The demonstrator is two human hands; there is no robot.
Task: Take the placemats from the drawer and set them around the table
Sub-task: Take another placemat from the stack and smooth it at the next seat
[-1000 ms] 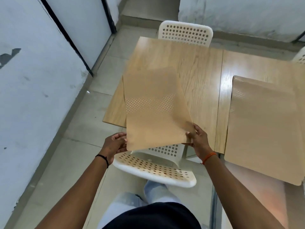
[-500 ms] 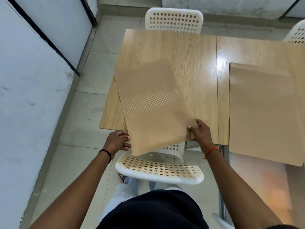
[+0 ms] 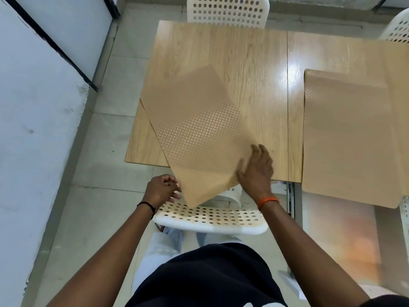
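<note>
Tan placemat (image 3: 199,138) lies askew on wooden worktop (image 3: 243,63), near corner overhanging white chair (image 3: 212,218). My left hand (image 3: 162,189) pinches its near edge; my right hand (image 3: 256,169) rests flat, fingers spread, on right edge. Second placemat (image 3: 349,138) lies further right.

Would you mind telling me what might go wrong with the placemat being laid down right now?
1. The placemat lies skewed, its near corner hanging past the table edge above the white chair; released like this, it might slide off.
2. The left hand only pinches its edge and the right hand rests on top, so straightening could crease it.
3. The second placemat also overhangs the near edge and might get knocked.
</note>
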